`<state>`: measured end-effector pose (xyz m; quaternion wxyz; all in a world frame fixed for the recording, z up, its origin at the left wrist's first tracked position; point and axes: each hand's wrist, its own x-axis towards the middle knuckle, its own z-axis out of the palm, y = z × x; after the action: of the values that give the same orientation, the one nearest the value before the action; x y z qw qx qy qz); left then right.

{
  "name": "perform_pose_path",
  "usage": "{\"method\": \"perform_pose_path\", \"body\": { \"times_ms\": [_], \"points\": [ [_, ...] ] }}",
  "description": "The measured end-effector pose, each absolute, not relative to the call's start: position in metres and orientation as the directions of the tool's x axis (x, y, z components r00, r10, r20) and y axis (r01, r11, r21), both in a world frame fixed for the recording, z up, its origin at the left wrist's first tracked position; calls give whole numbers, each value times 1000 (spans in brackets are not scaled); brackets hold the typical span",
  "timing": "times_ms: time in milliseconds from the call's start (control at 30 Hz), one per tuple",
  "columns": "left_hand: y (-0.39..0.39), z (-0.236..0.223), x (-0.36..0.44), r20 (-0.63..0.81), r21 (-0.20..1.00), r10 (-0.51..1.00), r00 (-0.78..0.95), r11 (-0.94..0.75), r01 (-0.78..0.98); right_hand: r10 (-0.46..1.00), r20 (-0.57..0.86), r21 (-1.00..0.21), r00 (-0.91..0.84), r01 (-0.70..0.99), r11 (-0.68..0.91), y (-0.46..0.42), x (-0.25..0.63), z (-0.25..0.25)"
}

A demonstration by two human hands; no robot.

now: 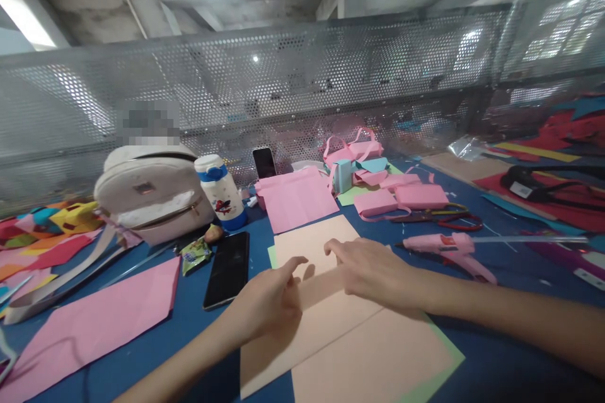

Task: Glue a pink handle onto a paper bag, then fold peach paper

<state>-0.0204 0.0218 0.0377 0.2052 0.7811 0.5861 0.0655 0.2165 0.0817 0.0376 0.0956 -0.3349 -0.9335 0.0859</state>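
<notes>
In the head view, the peach paper strip (pixel 320 288) lies between the left hand (pixel 271 299) and the right hand (pixel 373 271), above peach sheets (pixel 363 359); fingers curl at its ends, though whether they pinch or merely press I cannot tell. It looks light, thin and easily creased; its ends seem the best hold.

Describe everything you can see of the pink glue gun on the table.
The glue gun is pink and looks plastic, with a dark nozzle tip pointing left toward the right hand. It lies on its side on the blue tabletop, handle slanting down to the right, near the right forearm. A long, clear glue stick extends from its rear. Neither hand holds it.
</notes>
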Motion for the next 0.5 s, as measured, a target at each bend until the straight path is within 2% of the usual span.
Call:
{"method": "perform_pose_path", "body": {
  "times_ms": [100, 200, 433, 500],
  "points": [
    [18, 38, -25, -147, 395, 934, 326, -247, 885, 597, 56, -208, -801, 575, 791, 84, 217, 39],
    [17, 41, -21, -108, 337, 935, 338, -286, 897, 563, 40, -181, -825, 548, 817, 86, 217, 43],
    [15, 33, -2, 63, 33, 916, 397, -399, 916, 530, 57, -147, -846, 517, 843, 71, 209, 45],
    [10, 27, -2, 102, -35, 900, 425, -424, 905, 497, 96, -102, -862, 488, 867, 66, 209, 37]
  ]
}}
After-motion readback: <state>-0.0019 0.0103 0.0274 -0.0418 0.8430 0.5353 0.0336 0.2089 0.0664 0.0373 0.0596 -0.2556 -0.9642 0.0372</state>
